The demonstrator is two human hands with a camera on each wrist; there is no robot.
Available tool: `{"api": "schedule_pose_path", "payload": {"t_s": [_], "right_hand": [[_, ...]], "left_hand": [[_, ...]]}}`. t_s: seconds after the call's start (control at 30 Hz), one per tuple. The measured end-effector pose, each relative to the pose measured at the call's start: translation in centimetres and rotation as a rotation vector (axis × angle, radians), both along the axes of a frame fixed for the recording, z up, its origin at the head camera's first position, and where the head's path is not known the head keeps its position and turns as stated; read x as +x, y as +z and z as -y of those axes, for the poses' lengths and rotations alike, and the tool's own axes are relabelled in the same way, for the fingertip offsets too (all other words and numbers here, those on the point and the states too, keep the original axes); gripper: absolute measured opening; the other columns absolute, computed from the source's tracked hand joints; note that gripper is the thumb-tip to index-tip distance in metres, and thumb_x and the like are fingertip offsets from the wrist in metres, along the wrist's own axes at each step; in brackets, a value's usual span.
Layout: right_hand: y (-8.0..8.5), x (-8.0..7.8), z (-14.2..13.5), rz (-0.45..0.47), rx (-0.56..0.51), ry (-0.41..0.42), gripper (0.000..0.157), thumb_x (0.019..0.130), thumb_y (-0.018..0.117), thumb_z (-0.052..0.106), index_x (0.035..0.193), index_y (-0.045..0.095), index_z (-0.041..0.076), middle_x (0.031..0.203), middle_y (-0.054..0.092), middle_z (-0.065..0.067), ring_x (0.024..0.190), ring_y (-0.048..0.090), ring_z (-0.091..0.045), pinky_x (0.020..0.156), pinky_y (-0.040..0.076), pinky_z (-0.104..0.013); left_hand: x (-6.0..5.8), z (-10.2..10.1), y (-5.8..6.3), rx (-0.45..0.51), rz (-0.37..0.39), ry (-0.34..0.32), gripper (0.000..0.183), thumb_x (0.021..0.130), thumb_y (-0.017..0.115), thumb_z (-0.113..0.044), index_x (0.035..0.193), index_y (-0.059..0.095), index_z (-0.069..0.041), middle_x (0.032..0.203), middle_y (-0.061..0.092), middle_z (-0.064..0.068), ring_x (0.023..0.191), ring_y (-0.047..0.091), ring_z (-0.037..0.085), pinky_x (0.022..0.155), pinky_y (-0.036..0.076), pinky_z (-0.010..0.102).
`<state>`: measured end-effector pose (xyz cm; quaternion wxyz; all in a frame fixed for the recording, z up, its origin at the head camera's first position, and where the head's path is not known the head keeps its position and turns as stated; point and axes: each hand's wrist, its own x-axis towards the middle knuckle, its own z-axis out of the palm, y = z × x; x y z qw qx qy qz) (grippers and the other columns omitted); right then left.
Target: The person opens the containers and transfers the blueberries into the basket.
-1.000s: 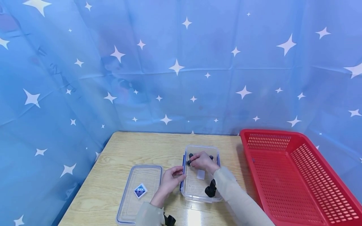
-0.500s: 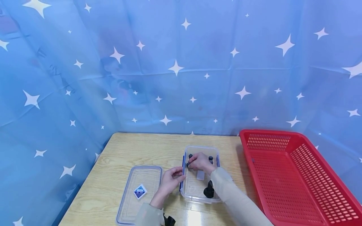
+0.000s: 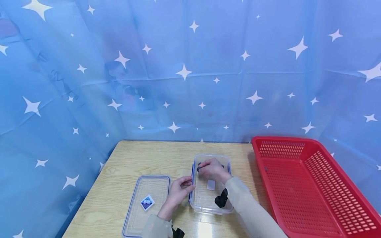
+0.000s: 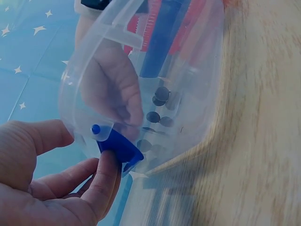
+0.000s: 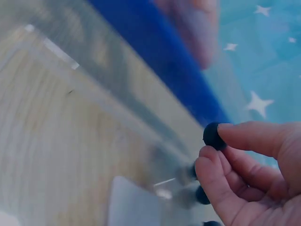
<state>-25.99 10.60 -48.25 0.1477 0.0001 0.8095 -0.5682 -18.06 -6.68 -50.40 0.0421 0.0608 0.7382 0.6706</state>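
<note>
My left hand point(image 3: 180, 190) holds the left side of a clear plastic container point(image 3: 202, 200). In the left wrist view the thumb is at the container's rim and the fingers are on a hanging blue latch point(image 4: 117, 148). Inside the container, near its far end, my right hand point(image 3: 213, 170) pinches a small black ball point(image 5: 213, 136) between thumb and fingertip. More black balls point(image 4: 162, 93) lie on the container's floor, partly hidden behind the right hand in the head view. A small pale rectangle point(image 3: 211, 185) lies among them, nearer to me.
The container's clear lid point(image 3: 153, 185), blue-edged with a diamond label, lies flat on the wooden table point(image 3: 157, 155) at the left. A large red perforated basket point(image 3: 290, 190) stands at the right. Behind the table hangs a blue curtain point(image 3: 178, 49) with white stars.
My right hand dipped slightly left at the balls, then came back a little to the right, still inside the container. The left hand has stayed at the container's side.
</note>
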Motion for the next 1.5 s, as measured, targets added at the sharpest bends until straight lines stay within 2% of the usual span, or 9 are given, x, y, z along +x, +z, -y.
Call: {"api": "schedule_pose_path", "payload": {"t_s": [0.13,0.23,0.37,0.63,0.93,1.03,1.33,1.43,1.5], "right_hand": [[1.0,-0.1,-0.8,-0.007,-0.083,-0.027,0.024,0.079,0.067,-0.004,0.102,0.064,-0.011,0.086,0.068,-0.012,0.074,0.064,-0.018,0.071,0.055,-0.034],[1.6,-0.3,-1.3,-0.001,-0.079,-0.060,0.026,0.080,0.068,0.000,0.104,0.064,-0.008,0.093,0.067,-0.012,0.079,0.065,-0.019,0.075,0.055,-0.034],[2.7,-0.4,-1.9,-0.014,-0.074,-0.071,0.028,0.082,0.068,0.005,0.108,0.064,-0.006,0.096,0.067,-0.012,0.081,0.065,-0.018,0.077,0.054,-0.034],[5.6,-0.4,-3.8,-0.057,-0.144,-0.055,0.033,0.087,0.063,0.006,0.117,0.058,-0.009,0.100,0.066,-0.013,0.094,0.064,-0.025,0.084,0.052,-0.034],[8.6,0.1,-6.9,-0.117,-0.244,-0.070,0.037,0.087,0.063,0.004,0.119,0.054,-0.013,0.096,0.065,-0.005,0.084,0.063,-0.009,0.081,0.052,-0.026],[9.0,0.4,-8.2,-0.136,-0.225,-0.086,0.039,0.087,0.064,0.006,0.120,0.054,-0.012,0.100,0.064,-0.008,0.086,0.063,-0.009,0.082,0.052,-0.025],[10.5,1.7,-12.5,-0.196,-0.039,-0.135,0.046,0.088,0.066,0.020,0.124,0.054,-0.007,0.116,0.059,-0.015,0.094,0.062,-0.012,0.086,0.051,-0.028],[10.3,2.0,-14.3,-0.208,-0.021,-0.151,0.051,0.087,0.067,0.027,0.124,0.054,-0.005,0.120,0.056,-0.018,0.097,0.062,-0.015,0.086,0.051,-0.027],[10.0,2.3,-15.6,-0.202,-0.030,-0.162,0.054,0.086,0.068,0.032,0.125,0.055,-0.002,0.119,0.055,-0.014,0.096,0.061,-0.014,0.085,0.051,-0.026]], "left_hand": [[0.9,-0.1,1.9,0.005,-0.006,-0.005,0.036,0.081,0.064,0.006,0.112,0.054,0.021,0.101,0.059,0.034,0.095,0.058,0.039,0.072,0.048,0.016],[0.7,-0.1,1.4,0.005,-0.007,-0.004,0.036,0.081,0.064,0.005,0.112,0.054,0.020,0.102,0.060,0.033,0.095,0.058,0.039,0.072,0.048,0.016],[-0.1,0.1,-0.5,0.000,-0.004,-0.001,0.036,0.081,0.065,0.004,0.113,0.055,0.018,0.104,0.061,0.030,0.096,0.059,0.036,0.074,0.049,0.018],[0.0,-0.1,0.0,-0.024,0.002,-0.002,0.037,0.080,0.064,0.007,0.113,0.053,0.020,0.102,0.060,0.032,0.095,0.058,0.038,0.074,0.050,0.019],[0.0,0.0,0.0,-0.022,0.008,-0.002,0.040,0.081,0.067,0.000,0.116,0.055,0.015,0.103,0.062,0.026,0.095,0.060,0.029,0.075,0.049,0.019],[0.0,0.1,-0.1,-0.023,0.004,-0.006,0.040,0.081,0.067,0.000,0.116,0.055,0.015,0.102,0.062,0.026,0.093,0.059,0.027,0.075,0.050,0.019],[0.1,0.1,-0.1,-0.017,0.003,-0.010,0.040,0.082,0.066,0.001,0.116,0.054,0.016,0.104,0.061,0.027,0.093,0.060,0.026,0.076,0.051,0.021],[0.1,0.1,-0.1,-0.014,0.010,-0.010,0.040,0.082,0.066,0.001,0.117,0.053,0.016,0.104,0.061,0.027,0.094,0.059,0.027,0.075,0.050,0.020],[0.0,0.1,-0.1,-0.011,0.014,-0.009,0.040,0.082,0.066,0.001,0.117,0.053,0.016,0.104,0.061,0.028,0.095,0.059,0.028,0.075,0.050,0.019]]}}
